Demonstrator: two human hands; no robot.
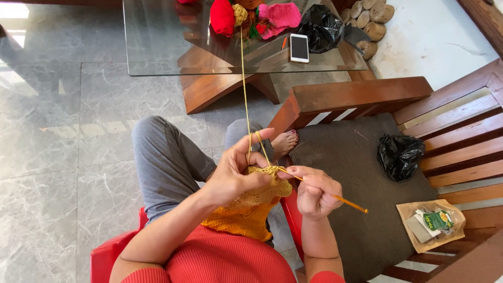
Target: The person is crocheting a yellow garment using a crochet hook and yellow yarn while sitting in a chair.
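My left hand (236,173) pinches the top edge of a mustard-yellow crocheted piece (250,208) that hangs over my lap. Yellow yarn (243,78) loops over its raised index finger and runs up to a small yarn ball (240,13) on the glass table. My right hand (314,193) grips an orange crochet hook (340,199), whose tip sits in the stitches at the piece's top edge, just beside my left thumb.
A glass-topped wooden table (157,47) ahead holds a red yarn ball (222,17), pink knitwear (280,17), a white phone (299,48) and a black bag (320,27). On the right, a wooden bench (356,97) carries a black plastic bag (400,155) and a brown packet (432,224). I sit on a red chair (107,254).
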